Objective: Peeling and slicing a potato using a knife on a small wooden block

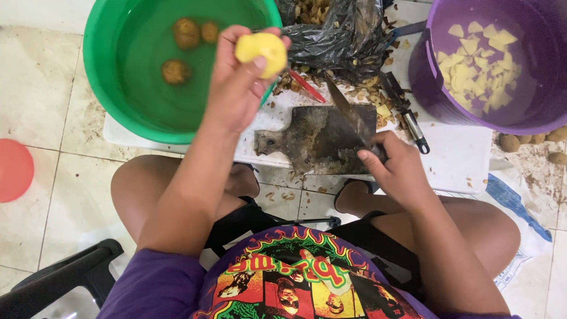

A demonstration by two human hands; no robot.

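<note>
From the far left I see one red disc (13, 170) on the tiled floor, cut by the frame edge. Next comes one green tub (106, 88) of water with three unpeeled potatoes (186, 32) sitting in it.

My left hand (236, 88) is raised over the tub's right rim, forearm angled up from my knee, palm away from me. Its fingers are clamped round one peeled yellow potato (261, 52), thumb pressed on the lower front.

Behind it lies one black bag (336, 35) of peelings, with scraps spilled around it. In the middle, on the white table (455, 159), is one dark, stained board (307, 139). One knife (351, 115) lies slanted across it, blade pointing up-left.

My right hand (396, 168) is low, at the board's right corner, wrist bent, fingers closed round the knife handle. The two hands are well apart.

Just right of the board is one peeler (404, 109), lying on the table. Farther right is one purple bucket (425, 77) holding many pale potato slices (478, 65), too many to count. At least four more brown potatoes (509, 142) lie by the bucket's base.
</note>
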